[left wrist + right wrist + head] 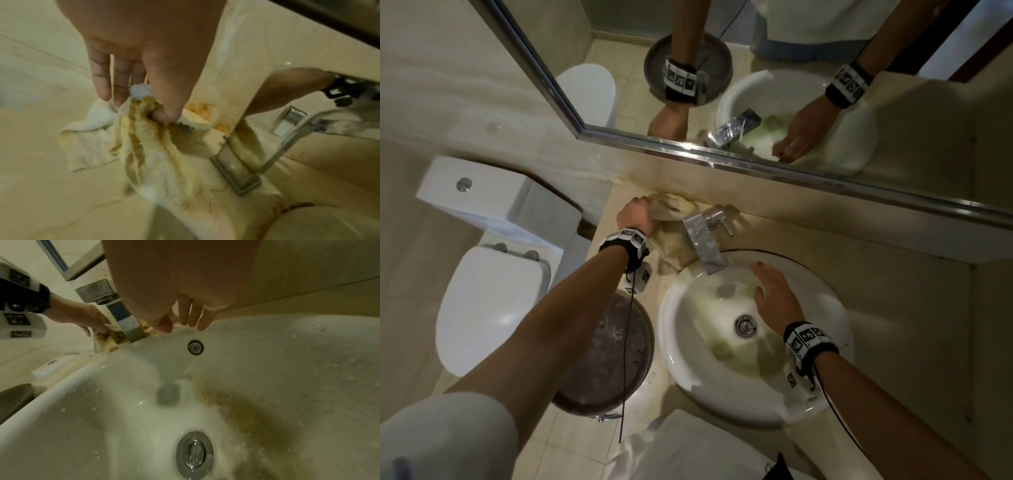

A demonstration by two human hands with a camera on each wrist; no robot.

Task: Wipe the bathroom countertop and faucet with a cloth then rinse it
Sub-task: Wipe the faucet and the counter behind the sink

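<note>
Wiping beside the square chrome faucet (702, 240).
Left hand (637, 216) pinches stained white terry cloth (156, 154) just left of it; right hand (774, 294) hovers spread over the basin.

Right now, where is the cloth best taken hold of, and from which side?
At the bunched top, from above, as the left hand does: the cloth is crumpled there into folds the fingers can pinch, while the rest trails flat on the countertop left of the faucet.

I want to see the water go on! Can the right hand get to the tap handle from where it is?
Probably yes. The right hand is open over the sink, holding nothing, and the tap handle sits just behind the spout with nothing between.
</note>
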